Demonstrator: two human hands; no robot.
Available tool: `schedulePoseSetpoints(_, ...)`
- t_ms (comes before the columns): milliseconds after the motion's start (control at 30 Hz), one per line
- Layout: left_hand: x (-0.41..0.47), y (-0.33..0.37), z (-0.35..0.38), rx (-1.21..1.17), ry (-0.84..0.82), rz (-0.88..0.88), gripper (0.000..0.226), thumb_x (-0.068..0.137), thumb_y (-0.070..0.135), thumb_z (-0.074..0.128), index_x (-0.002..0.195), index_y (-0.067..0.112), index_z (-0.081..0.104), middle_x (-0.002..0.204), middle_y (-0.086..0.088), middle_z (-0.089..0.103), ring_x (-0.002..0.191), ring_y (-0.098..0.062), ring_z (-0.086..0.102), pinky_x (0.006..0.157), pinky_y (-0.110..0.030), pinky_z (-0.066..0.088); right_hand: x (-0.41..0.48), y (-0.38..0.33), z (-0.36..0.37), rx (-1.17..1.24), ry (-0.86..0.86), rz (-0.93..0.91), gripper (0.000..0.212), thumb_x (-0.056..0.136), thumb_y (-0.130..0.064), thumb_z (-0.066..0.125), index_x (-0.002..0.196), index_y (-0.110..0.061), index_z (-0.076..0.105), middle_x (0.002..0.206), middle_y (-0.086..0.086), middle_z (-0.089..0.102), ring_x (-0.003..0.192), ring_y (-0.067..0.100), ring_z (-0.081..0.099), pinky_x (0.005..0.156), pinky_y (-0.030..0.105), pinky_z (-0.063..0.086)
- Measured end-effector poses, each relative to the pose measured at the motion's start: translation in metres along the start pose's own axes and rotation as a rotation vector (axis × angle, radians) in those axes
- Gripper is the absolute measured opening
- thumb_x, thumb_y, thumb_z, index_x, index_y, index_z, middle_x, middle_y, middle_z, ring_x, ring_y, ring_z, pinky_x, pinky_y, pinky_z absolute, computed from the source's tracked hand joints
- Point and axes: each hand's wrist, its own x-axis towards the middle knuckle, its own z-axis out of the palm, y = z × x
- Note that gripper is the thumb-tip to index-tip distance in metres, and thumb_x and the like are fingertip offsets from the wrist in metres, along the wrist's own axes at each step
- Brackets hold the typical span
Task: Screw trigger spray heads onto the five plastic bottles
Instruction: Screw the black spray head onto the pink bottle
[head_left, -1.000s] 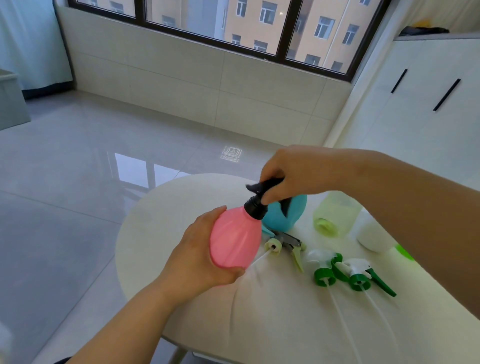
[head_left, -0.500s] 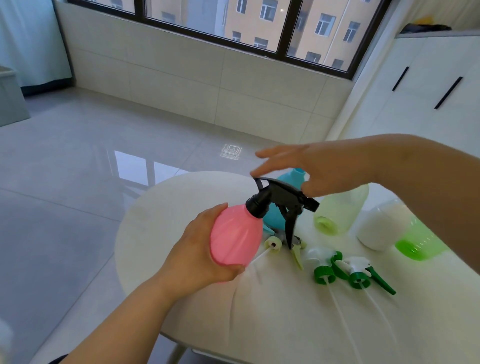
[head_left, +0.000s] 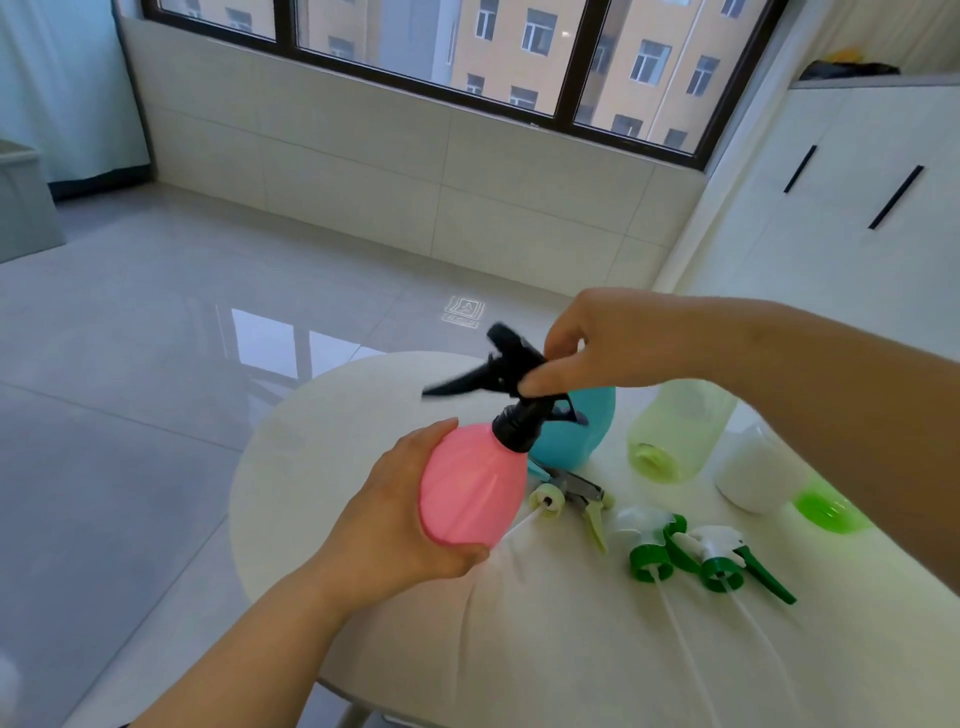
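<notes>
- since half a second ago the right hand (head_left: 613, 343) has gone from spread fingers hovering over the black spray head (head_left: 511, 371) to a grip on it. the trigger, which then hung down toward the table, now juts out left of those fingers, so the head has been turned.
- the right thumb and fingertips (head_left: 535, 385) pinch the top of the head; the remaining fingers curl in behind it, partly hidden.
- the left hand (head_left: 395, 525) wraps the pink bottle (head_left: 467, 483), thumb along its near side and fingers curled under its base, and holds it tilted above the table (head_left: 311, 467).
- the black collar sits on the pink neck just below the right fingertips. whether it is fully tight cannot be told, so i judge this first bottle nearly done rather than finished.
- four bottles look left to do. the teal bottle (head_left: 587, 431) stands right behind the right fingers, its neck hidden. the yellow-green bottle (head_left: 675, 431), white bottle (head_left: 753, 473) and bright green bottle (head_left: 826, 506) lie further right, under the right forearm; none shows a head.
- loose heads lie on the table below the right fingers and right of the left fingers: a pale yellow spray head (head_left: 571, 499) and two green spray heads (head_left: 649, 545), dip tubes trailing toward the viewer.
- a fourth loose head is not clearly visible; only a teal sliver peeks out beside the pink bottle.
</notes>
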Motion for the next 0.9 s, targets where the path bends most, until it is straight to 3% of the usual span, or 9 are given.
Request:
schedulePoseSetpoints(100,0.001,-0.001,0.000,-0.001,0.002,-0.023,0.091,0.041,0.048,0.075,0.103,0.072,0.012,0.110,0.045,0.025,0.104,0.005,0.039,0.075,-0.007,0.032,0.009,-0.007,0.008,-0.010,0.054,0.171,0.054,0.078,-0.058,0.047,0.047,-0.014,0.054,0.032,-0.007,0.048,0.029,0.007,0.039,0.038,0.018,0.034)
schedulePoseSetpoints(167,0.000,-0.003,0.000,-0.014,0.003,-0.031,0.091,0.041,0.046,0.075,0.102,0.072,0.013,0.111,0.045,0.025,0.105,0.002,0.038,0.077,-0.008,0.033,0.011,-0.009,0.010,0.000,0.031,0.203,0.055,0.079,-0.058,0.044,0.051,-0.012,0.056,0.029,-0.006,0.051,0.026,0.004,0.041,0.042,0.021,0.035)
schedulePoseSetpoints(233,0.001,-0.004,-0.001,-0.021,-0.004,-0.031,0.091,0.041,0.045,0.075,0.103,0.071,0.013,0.112,0.045,0.026,0.105,0.004,0.038,0.078,-0.010,0.034,0.009,-0.007,0.008,0.053,0.086,0.137,0.046,0.080,-0.054,0.047,0.091,-0.012,0.063,0.075,-0.003,0.071,0.060,0.005,0.058,0.058,0.023,0.046)
schedulePoseSetpoints(300,0.002,-0.005,-0.003,-0.037,-0.018,-0.032,0.091,0.041,0.043,0.076,0.104,0.070,0.015,0.113,0.044,0.027,0.105,0.012,0.038,0.078,-0.009,0.034,0.004,-0.001,0.006,0.034,0.219,-0.021,0.051,0.081,-0.041,0.054,0.126,-0.021,0.041,0.129,-0.001,0.050,0.105,0.012,0.049,0.086,0.025,0.038)
schedulePoseSetpoints(333,0.003,-0.006,-0.004,-0.050,-0.025,-0.036,0.090,0.042,0.041,0.076,0.104,0.069,0.017,0.114,0.043,0.027,0.105,0.018,0.036,0.078,-0.006,0.034,-0.002,0.000,0.004,-0.010,0.302,-0.130,0.053,0.082,-0.030,0.056,0.130,-0.022,0.036,0.138,-0.001,0.041,0.115,0.014,0.043,0.092,0.026,0.033)
schedulePoseSetpoints(467,0.005,-0.007,-0.009,-0.097,-0.056,-0.057,0.088,0.043,0.035,0.076,0.105,0.066,0.022,0.116,0.039,0.033,0.103,0.025,0.035,0.070,-0.002,0.037,-0.012,0.015,0.020,0.139,0.504,-0.242,0.039,0.078,-0.012,0.055,0.114,-0.023,0.045,0.111,-0.009,0.050,0.095,0.005,0.048,0.080,0.011,0.039)
schedulePoseSetpoints(567,0.006,-0.008,-0.011,-0.124,-0.084,-0.065,0.087,0.044,0.032,0.076,0.106,0.064,0.023,0.116,0.037,0.035,0.102,0.024,0.037,0.067,0.000,0.039,-0.012,0.025,0.050,0.658,0.210,-0.101,0.044,0.078,-0.014,0.063,0.112,-0.033,0.042,0.112,-0.016,0.050,0.105,0.003,0.050,0.083,0.010,0.044)
schedulePoseSetpoints(667,0.007,-0.009,-0.013,-0.145,-0.111,-0.065,0.086,0.045,0.029,0.076,0.105,0.064,0.026,0.114,0.036,0.038,0.099,0.025,0.039,0.066,0.002,0.040,0.001,0.020,0.086,0.812,0.051,-0.103,0.048,0.075,-0.018,0.069,0.110,-0.041,0.046,0.121,-0.017,0.053,0.112,0.001,0.049,0.091,0.011,0.042)
schedulePoseSetpoints(900,0.009,-0.011,-0.012,-0.201,-0.095,-0.065,0.087,0.046,0.024,0.077,0.101,0.070,0.028,0.109,0.032,0.048,0.095,0.023,0.044,0.062,0.002,0.041,0.041,-0.015,0.117,1.199,0.293,-0.082,0.015,0.074,-0.019,0.069,0.083,-0.031,0.067,0.089,-0.015,0.069,0.081,-0.007,0.060,0.076,0.008,0.048)
